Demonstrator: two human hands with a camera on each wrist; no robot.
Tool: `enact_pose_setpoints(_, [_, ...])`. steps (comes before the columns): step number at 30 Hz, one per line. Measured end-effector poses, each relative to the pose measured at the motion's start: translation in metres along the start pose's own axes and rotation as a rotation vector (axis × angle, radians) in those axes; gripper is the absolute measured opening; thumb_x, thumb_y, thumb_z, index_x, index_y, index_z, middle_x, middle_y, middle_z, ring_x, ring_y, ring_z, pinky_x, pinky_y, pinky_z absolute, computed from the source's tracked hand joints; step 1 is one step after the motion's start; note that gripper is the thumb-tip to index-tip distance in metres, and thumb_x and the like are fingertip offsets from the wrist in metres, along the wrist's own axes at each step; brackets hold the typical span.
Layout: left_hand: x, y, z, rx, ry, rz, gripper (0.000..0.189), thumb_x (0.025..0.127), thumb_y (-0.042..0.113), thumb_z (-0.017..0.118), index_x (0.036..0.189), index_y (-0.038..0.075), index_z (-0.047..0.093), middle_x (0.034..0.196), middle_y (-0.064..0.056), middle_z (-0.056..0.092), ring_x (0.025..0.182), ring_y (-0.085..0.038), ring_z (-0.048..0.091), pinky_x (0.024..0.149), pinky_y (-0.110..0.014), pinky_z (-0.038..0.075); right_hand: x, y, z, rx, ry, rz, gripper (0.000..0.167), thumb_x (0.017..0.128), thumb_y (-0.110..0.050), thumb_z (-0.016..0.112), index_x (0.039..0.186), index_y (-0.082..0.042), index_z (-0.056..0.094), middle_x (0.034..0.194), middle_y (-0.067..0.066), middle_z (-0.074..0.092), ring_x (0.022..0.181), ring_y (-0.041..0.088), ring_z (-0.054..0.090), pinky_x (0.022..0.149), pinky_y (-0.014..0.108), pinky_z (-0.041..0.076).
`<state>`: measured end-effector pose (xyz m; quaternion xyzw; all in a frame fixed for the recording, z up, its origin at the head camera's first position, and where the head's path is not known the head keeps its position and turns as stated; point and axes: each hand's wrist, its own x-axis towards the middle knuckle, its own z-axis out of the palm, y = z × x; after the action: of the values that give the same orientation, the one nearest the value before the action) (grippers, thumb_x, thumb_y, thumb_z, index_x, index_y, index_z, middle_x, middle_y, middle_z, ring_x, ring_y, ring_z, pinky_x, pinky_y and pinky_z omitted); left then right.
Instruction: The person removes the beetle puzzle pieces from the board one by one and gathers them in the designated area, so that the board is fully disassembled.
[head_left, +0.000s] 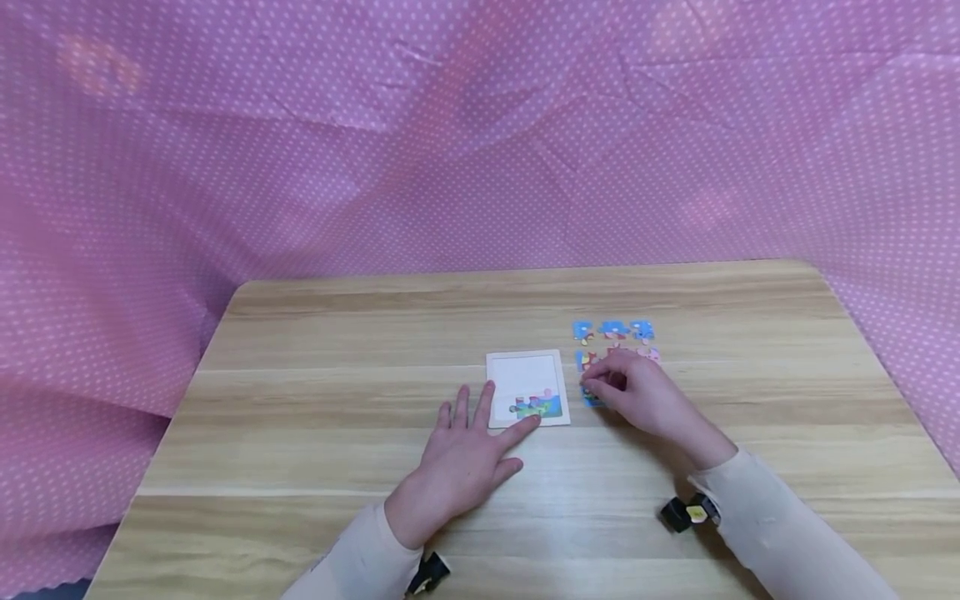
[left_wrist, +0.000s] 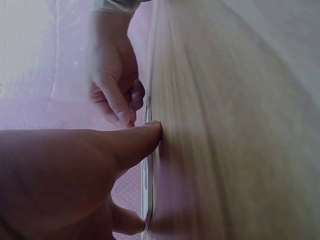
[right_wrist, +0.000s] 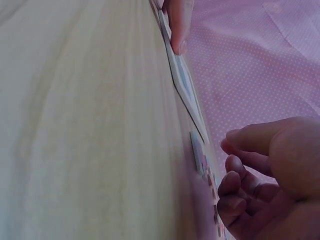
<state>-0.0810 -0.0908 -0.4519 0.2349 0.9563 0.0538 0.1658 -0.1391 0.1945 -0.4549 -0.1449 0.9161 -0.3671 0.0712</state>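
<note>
A white square puzzle tray (head_left: 525,373) lies on the table, with joined pieces (head_left: 542,406) in its lower right part showing green and blue. My left hand (head_left: 463,460) is spread with straight fingers at the tray's lower left corner, fingertips on its edge. To the right of the tray lie loose jigsaw pieces (head_left: 614,328) in rows, mostly blue with pink and red. My right hand (head_left: 643,395) is over the nearer rows and hides part of them. In the right wrist view its thumb (right_wrist: 250,138) and forefinger tips come close together; I cannot tell whether they pinch a piece.
The wooden table (head_left: 322,367) has rounded far corners. A pink dotted cloth (head_left: 480,167) hangs behind it and along both sides. Black wrist devices (head_left: 688,512) sit on both cuffs, low over the table.
</note>
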Motion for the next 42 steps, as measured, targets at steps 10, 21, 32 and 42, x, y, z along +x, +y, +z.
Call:
enact_pose_setpoints(10, [-0.005, 0.005, -0.011, 0.003, -0.033, -0.018, 0.056, 0.11, 0.055, 0.055, 0.163, 0.054, 0.039, 0.178, -0.028, 0.02, 0.157, -0.064, 0.026, 0.125, -0.072, 0.032, 0.0, -0.006, -0.001, 0.047, -0.016, -0.016, 0.012, 0.101, -0.012, 0.076, 0.112, -0.011, 0.081, 0.098, 0.001, 0.071, 0.085, 0.015, 0.058, 0.07, 0.024, 0.05])
enact_pose_setpoints(21, [0.0, 0.013, -0.013, 0.01, -0.017, 0.009, 0.059, 0.108, 0.063, 0.051, 0.164, 0.054, 0.036, 0.179, -0.024, 0.019, 0.16, -0.063, 0.019, 0.127, -0.071, 0.029, -0.001, -0.01, -0.002, 0.049, -0.019, -0.022, 0.014, 0.1, -0.013, 0.077, 0.113, -0.011, 0.081, 0.103, 0.003, 0.071, 0.091, 0.016, 0.06, 0.077, 0.027, 0.052])
enact_pose_setpoints(32, [0.005, 0.019, -0.009, 0.09, -0.016, 0.001, 0.058, 0.108, 0.065, 0.049, 0.164, 0.055, 0.036, 0.177, -0.025, 0.026, 0.158, -0.062, 0.027, 0.127, -0.067, 0.033, 0.002, -0.02, 0.007, 0.068, -0.04, -0.054, 0.012, 0.101, -0.014, 0.076, 0.112, -0.012, 0.081, 0.095, -0.001, 0.069, 0.084, 0.014, 0.058, 0.07, 0.024, 0.051])
enact_pose_setpoints(42, [0.005, 0.022, -0.012, 0.12, -0.033, 0.004, 0.059, 0.109, 0.062, 0.05, 0.165, 0.054, 0.033, 0.177, -0.025, 0.027, 0.161, -0.056, 0.028, 0.127, -0.066, 0.034, 0.012, -0.033, 0.019, 0.091, -0.066, -0.096, 0.012, 0.101, -0.012, 0.075, 0.112, -0.01, 0.081, 0.095, -0.001, 0.07, 0.084, 0.014, 0.059, 0.072, 0.024, 0.051])
